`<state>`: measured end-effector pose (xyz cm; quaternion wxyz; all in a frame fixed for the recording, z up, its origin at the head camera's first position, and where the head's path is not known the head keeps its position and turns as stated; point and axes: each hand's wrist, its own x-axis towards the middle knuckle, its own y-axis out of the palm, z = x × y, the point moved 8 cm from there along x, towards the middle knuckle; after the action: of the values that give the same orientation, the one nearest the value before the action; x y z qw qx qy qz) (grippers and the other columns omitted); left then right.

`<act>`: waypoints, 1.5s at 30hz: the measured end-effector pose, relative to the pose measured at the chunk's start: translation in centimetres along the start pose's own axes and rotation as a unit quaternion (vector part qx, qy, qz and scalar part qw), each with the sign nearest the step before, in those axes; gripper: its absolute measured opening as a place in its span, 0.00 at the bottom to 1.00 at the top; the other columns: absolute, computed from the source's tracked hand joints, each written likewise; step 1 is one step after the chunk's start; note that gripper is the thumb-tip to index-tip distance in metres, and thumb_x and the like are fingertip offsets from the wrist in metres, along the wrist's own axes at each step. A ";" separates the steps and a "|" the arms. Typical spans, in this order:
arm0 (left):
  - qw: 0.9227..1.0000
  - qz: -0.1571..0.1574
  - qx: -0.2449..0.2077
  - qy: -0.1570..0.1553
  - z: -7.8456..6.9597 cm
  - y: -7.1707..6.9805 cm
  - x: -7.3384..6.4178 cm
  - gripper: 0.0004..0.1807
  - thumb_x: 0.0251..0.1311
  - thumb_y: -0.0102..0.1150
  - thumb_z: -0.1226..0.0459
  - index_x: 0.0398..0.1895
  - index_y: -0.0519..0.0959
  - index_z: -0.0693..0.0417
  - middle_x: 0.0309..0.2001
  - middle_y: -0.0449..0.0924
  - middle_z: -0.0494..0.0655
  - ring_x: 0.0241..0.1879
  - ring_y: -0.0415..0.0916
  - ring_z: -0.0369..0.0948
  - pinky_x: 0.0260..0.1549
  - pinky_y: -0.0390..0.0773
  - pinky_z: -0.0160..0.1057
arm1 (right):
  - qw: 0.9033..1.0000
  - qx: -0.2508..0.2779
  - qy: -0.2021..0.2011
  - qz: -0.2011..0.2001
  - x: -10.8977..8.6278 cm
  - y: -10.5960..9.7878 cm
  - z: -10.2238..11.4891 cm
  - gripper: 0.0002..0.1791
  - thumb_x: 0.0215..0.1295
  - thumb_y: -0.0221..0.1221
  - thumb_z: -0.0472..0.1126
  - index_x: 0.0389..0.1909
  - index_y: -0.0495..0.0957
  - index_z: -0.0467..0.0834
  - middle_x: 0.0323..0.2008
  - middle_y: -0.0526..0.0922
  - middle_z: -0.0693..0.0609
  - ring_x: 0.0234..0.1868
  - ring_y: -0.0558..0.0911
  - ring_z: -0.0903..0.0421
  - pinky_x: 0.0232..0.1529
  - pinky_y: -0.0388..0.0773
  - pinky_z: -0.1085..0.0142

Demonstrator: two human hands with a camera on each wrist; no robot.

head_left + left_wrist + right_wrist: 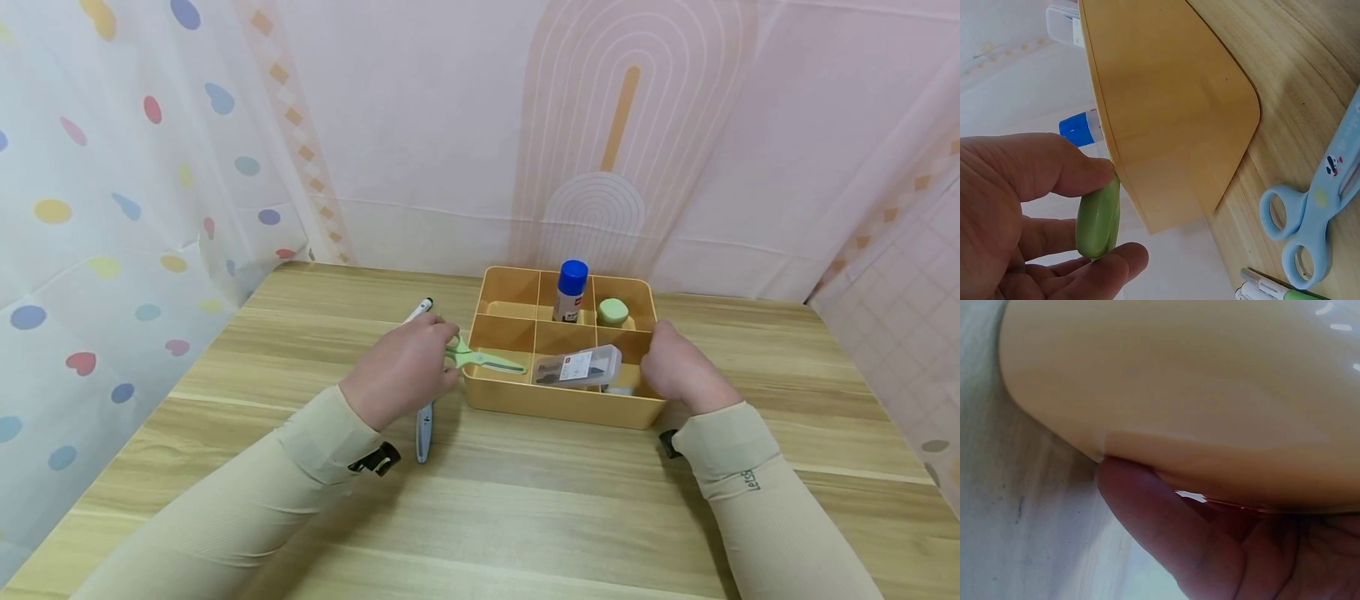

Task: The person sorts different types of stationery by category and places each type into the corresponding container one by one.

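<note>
Scissors with light-green plastic handles (478,358) are pinched between the thumb and fingertips of the left hand (401,367), as is seen most closely from the left wrist. The green scissors are held at the left end of a yellow-orange rectangular plastic storage box (562,409), with the blades pointed to the right over its front left compartment; whether the bottom is touched by them cannot be told. At the box's opposite end, the right-hand wall is gripped by the right hand (684,367), one digit being pressed against the outer face.

Six compartments are formed by dividers in two rows of three. A cylindrical glue stick with a blue cap (572,292) is stood upright in the middle compartment at the back, and a rounded pale-green object (612,312) is held in the back right one. A clear plastic case with a white label (579,365) is laid aslant across the divider between the front middle and front right compartments.

To the left of the box, light-blue plastic scissors (424,433) are laid on the wood-grained table (487,517), partly hidden by the left hand. White-barrelled pens (1272,287) are placed near their handles. The table is backed by a pale patterned curtain (420,125).
</note>
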<state>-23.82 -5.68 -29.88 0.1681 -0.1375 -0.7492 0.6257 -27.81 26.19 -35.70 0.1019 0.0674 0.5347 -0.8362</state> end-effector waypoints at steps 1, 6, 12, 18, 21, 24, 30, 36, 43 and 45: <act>1.000 -0.001 0.000 0.001 0.0 0.0 0.0 0.28 0.60 0.68 0.61 0.62 0.80 0.65 0.60 0.81 0.59 0.53 0.83 0.50 0.51 0.86 0.46 | 1.000 0.000 0.000 0.000 0.0 0.0 0.0 0.31 0.66 0.43 0.31 0.65 0.53 0.16 0.56 0.75 0.21 0.46 0.78 0.39 0.53 0.80 0.45; 1.000 -0.007 -0.003 0.000 -0.2 -0.1 0.1 0.27 0.60 0.68 0.62 0.61 0.81 0.65 0.60 0.81 0.59 0.51 0.83 0.49 0.50 0.86 0.46 | 1.000 0.000 0.000 0.001 0.0 0.0 0.0 0.31 0.65 0.43 0.30 0.65 0.53 0.16 0.56 0.75 0.22 0.47 0.78 0.39 0.53 0.79 0.45; 1.000 -0.020 -0.003 0.001 -0.4 -0.3 0.2 0.27 0.61 0.68 0.61 0.62 0.81 0.65 0.60 0.82 0.59 0.52 0.82 0.49 0.48 0.87 0.45 | 1.000 -0.001 0.001 0.003 -0.1 -0.1 0.1 0.31 0.65 0.43 0.30 0.65 0.53 0.16 0.56 0.75 0.22 0.47 0.78 0.39 0.53 0.79 0.46; 1.000 -0.029 0.000 -0.001 -0.5 -0.2 0.5 0.28 0.62 0.69 0.59 0.63 0.81 0.65 0.61 0.82 0.58 0.57 0.82 0.51 0.51 0.86 0.48 | 1.000 -0.002 -0.003 -0.001 -0.1 -0.1 0.1 0.31 0.64 0.44 0.30 0.65 0.53 0.16 0.54 0.76 0.23 0.45 0.78 0.39 0.51 0.79 0.47; 1.000 -0.031 0.000 -0.002 -0.5 -0.1 0.6 0.28 0.62 0.68 0.59 0.63 0.81 0.65 0.61 0.82 0.58 0.57 0.82 0.50 0.50 0.86 0.48 | 1.000 -0.001 0.000 0.001 0.0 0.0 0.0 0.31 0.65 0.44 0.31 0.65 0.53 0.16 0.55 0.76 0.23 0.45 0.78 0.39 0.50 0.79 0.48; 0.999 -0.032 -0.002 -0.005 -0.5 0.0 0.8 0.28 0.62 0.68 0.59 0.63 0.81 0.65 0.61 0.82 0.58 0.56 0.82 0.51 0.49 0.86 0.48 | 1.000 0.002 0.004 0.005 0.0 0.1 0.0 0.32 0.66 0.43 0.31 0.66 0.51 0.16 0.56 0.75 0.22 0.46 0.78 0.39 0.50 0.79 0.48; 1.000 -0.030 -0.001 -0.005 -0.5 0.1 1.1 0.27 0.62 0.68 0.58 0.62 0.81 0.64 0.62 0.82 0.57 0.58 0.81 0.51 0.51 0.86 0.49 | 1.000 0.003 0.004 0.008 -0.1 0.0 0.0 0.33 0.66 0.43 0.31 0.67 0.50 0.16 0.56 0.75 0.21 0.45 0.78 0.39 0.49 0.79 0.48; 1.000 -0.025 0.008 0.000 -0.8 0.3 1.4 0.24 0.62 0.68 0.58 0.58 0.83 0.62 0.60 0.83 0.56 0.60 0.79 0.49 0.49 0.86 0.47 | 1.000 0.001 0.000 0.004 0.0 0.0 0.0 0.32 0.66 0.43 0.31 0.66 0.51 0.16 0.55 0.76 0.22 0.44 0.78 0.39 0.49 0.80 0.48; 1.000 -0.018 0.017 0.002 -1.1 0.4 1.7 0.22 0.61 0.69 0.58 0.55 0.83 0.61 0.60 0.83 0.55 0.59 0.80 0.49 0.50 0.85 0.46 | 1.000 0.000 0.000 0.003 0.0 0.0 0.0 0.32 0.67 0.43 0.31 0.66 0.51 0.15 0.56 0.76 0.21 0.44 0.78 0.39 0.48 0.80 0.48; 1.000 -0.013 0.016 0.000 -1.1 0.5 1.8 0.22 0.61 0.69 0.57 0.55 0.83 0.60 0.61 0.83 0.55 0.57 0.81 0.48 0.50 0.85 0.46 | 1.000 0.001 0.001 0.004 0.0 0.0 -0.1 0.32 0.67 0.43 0.31 0.67 0.51 0.15 0.56 0.75 0.21 0.45 0.78 0.39 0.49 0.80 0.48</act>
<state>-24.94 -3.83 -30.08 0.1781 -0.1249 -0.7406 0.6358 -27.78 26.25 -35.74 0.1044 0.0707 0.5338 -0.8362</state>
